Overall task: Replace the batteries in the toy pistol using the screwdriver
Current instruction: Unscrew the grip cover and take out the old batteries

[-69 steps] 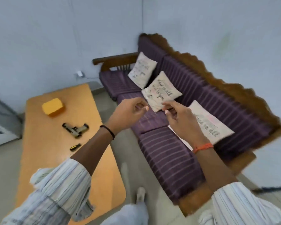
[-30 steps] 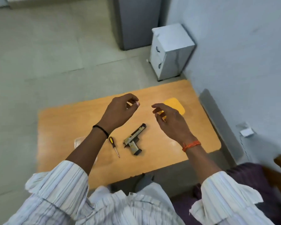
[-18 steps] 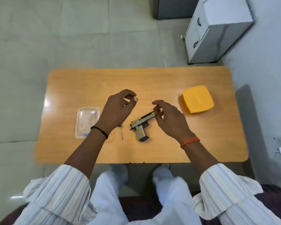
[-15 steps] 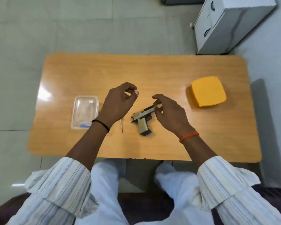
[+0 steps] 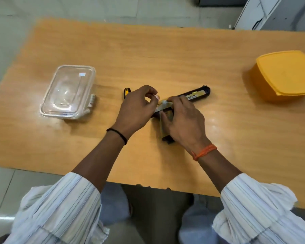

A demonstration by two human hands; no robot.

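The toy pistol (image 5: 192,95) is found lying on its side near the middle of the wooden tabletop (image 5: 165,55), barrel directed toward the far right, grip toward the near edge. The right hand (image 5: 183,122) is laid over the rear of the body and the grip, fingers curled round them. The left hand (image 5: 136,110) is placed just beside the rear end, fingers bent with thumb and forefinger close together; whether anything is pinched cannot be told. The screwdriver (image 5: 126,91) is largely hidden behind the left hand, only its yellow-and-black handle end being seen on the tabletop. The step in hand is judged to be the taking-up of the pistol; the battery cover must next be located and the screwdriver collected. A clear lidded container (image 5: 69,90) is noted to the left, a yellow lidded box (image 5: 283,74) to the far right. A tiled floor (image 5: 77,6) and a white cabinet (image 5: 275,13) are seen beyond.
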